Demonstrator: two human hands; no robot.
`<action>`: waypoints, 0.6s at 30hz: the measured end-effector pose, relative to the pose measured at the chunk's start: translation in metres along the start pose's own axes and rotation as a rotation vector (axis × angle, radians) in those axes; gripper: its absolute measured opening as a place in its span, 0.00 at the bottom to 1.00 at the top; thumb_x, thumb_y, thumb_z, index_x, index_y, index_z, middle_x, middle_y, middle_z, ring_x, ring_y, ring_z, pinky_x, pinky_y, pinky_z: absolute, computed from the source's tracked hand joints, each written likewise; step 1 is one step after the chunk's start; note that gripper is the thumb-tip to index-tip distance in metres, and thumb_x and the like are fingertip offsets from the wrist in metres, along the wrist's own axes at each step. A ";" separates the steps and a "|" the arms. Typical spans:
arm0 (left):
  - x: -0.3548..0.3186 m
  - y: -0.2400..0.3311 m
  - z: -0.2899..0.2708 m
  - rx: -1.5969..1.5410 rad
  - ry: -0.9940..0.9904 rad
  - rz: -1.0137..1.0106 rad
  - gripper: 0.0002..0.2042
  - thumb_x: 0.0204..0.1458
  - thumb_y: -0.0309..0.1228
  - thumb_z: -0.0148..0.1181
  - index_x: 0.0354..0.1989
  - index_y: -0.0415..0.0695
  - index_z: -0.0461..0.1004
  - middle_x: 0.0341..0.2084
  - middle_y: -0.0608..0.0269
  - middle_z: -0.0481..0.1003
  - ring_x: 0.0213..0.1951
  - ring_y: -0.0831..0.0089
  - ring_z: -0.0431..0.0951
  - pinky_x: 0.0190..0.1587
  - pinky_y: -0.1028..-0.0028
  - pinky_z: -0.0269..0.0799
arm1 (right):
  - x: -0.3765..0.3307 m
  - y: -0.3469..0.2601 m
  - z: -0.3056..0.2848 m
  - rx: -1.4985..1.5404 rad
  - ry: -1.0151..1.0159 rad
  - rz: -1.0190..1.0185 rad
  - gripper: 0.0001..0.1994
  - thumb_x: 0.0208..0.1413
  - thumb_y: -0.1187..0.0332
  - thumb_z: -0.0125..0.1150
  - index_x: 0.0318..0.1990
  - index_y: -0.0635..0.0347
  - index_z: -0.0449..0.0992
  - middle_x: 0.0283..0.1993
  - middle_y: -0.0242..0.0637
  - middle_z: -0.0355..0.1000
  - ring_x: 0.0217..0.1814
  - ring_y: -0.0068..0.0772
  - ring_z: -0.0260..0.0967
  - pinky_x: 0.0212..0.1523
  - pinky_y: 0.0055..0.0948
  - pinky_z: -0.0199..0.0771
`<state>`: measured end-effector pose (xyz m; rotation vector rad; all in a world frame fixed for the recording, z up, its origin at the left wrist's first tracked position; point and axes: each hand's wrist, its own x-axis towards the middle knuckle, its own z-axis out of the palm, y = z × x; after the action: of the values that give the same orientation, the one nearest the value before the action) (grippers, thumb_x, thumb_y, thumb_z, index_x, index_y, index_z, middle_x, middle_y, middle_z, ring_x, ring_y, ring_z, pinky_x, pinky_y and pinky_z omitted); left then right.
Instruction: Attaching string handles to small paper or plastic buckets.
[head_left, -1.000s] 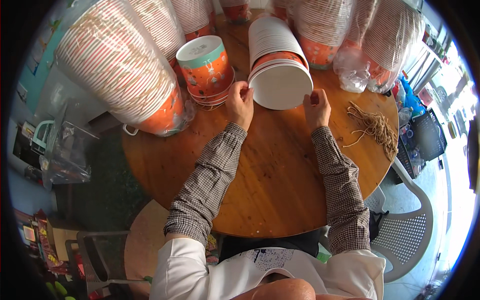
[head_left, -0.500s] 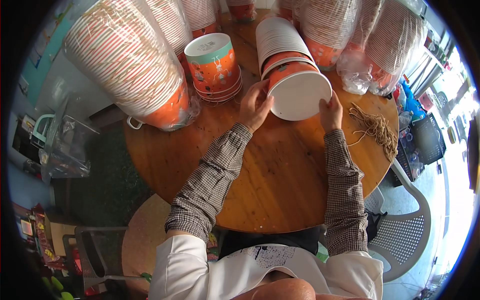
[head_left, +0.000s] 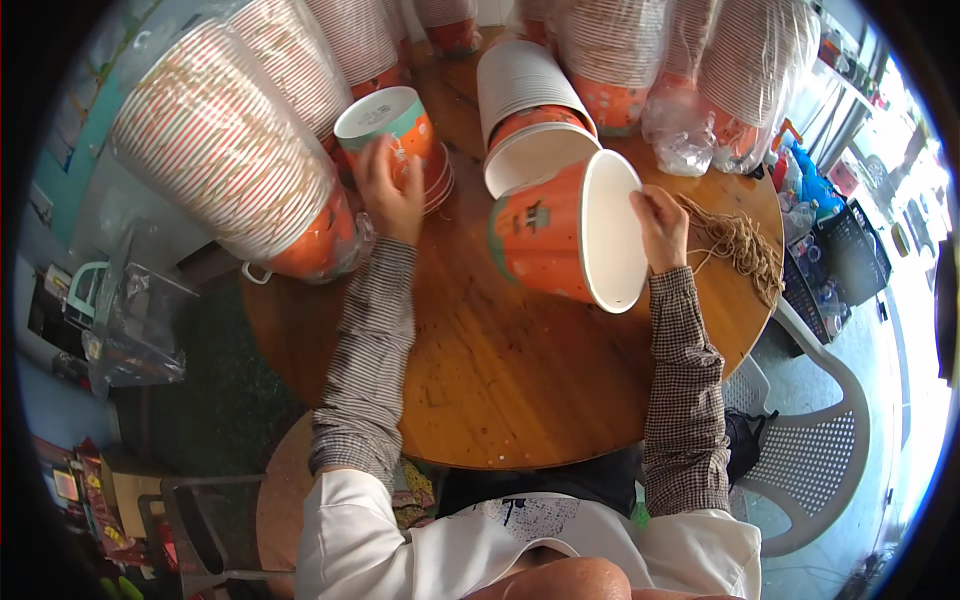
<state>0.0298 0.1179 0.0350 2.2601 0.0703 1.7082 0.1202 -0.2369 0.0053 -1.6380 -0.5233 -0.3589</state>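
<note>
My right hand [head_left: 661, 228] grips the rim of an orange paper bucket [head_left: 545, 235], which is tilted on its side above the table with its white inside facing right. My left hand [head_left: 393, 190] is in front of a short upside-down stack of orange and teal paper buckets [head_left: 415, 130]. Its fingers look apart, slightly blurred, and hold nothing that I can see; whether they touch the stack I cannot tell. Behind the held bucket lies a nested stack of white-rimmed paper buckets [head_left: 525, 85], its nearest mouth toward me.
Tall plastic-wrapped stacks of striped-rim buckets [head_left: 225, 140] line the table's left and far sides. A bundle of tan string [head_left: 745, 250] lies at the right of the round wooden table [head_left: 480, 370]. A grey chair [head_left: 815, 450] stands at the lower right.
One bucket has come away from the lying stack, turned sideways in my right hand. My left hand has let go of it and moved left to the upside-down stack.
</note>
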 end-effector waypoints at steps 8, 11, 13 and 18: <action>0.109 -0.048 0.012 0.587 -0.504 -0.007 0.45 0.42 0.73 0.48 0.67 0.58 0.56 0.66 0.50 0.54 0.67 0.46 0.51 0.65 0.49 0.48 | -0.006 -0.012 0.001 0.077 -0.360 0.126 0.10 0.59 0.68 0.58 0.36 0.70 0.73 0.24 0.26 0.66 0.26 0.13 0.60 0.27 0.19 0.61; 0.119 -0.065 0.020 0.552 -0.911 -0.246 0.47 0.40 0.76 0.43 0.67 0.61 0.57 0.62 0.50 0.61 0.64 0.53 0.60 0.64 0.51 0.51 | -0.005 -0.017 0.002 0.081 -0.367 0.152 0.10 0.59 0.68 0.58 0.37 0.69 0.73 0.25 0.27 0.67 0.27 0.13 0.61 0.28 0.19 0.63; 0.113 -0.066 0.025 0.556 -0.927 -0.203 0.46 0.41 0.76 0.43 0.66 0.61 0.58 0.61 0.50 0.63 0.63 0.53 0.61 0.64 0.52 0.52 | -0.006 -0.021 0.000 0.079 -0.356 0.170 0.10 0.59 0.67 0.57 0.37 0.69 0.73 0.25 0.27 0.68 0.27 0.14 0.62 0.28 0.19 0.63; 0.113 -0.066 0.025 0.529 -0.948 -0.163 0.43 0.42 0.74 0.45 0.64 0.61 0.63 0.59 0.51 0.65 0.62 0.53 0.62 0.63 0.51 0.54 | -0.007 -0.030 0.000 0.035 -0.407 0.165 0.11 0.59 0.67 0.57 0.38 0.69 0.74 0.26 0.29 0.70 0.27 0.15 0.63 0.29 0.20 0.65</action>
<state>0.0958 0.2002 0.1157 3.0898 0.5145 0.4272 0.0983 -0.2349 0.0274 -1.7138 -0.6874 0.1101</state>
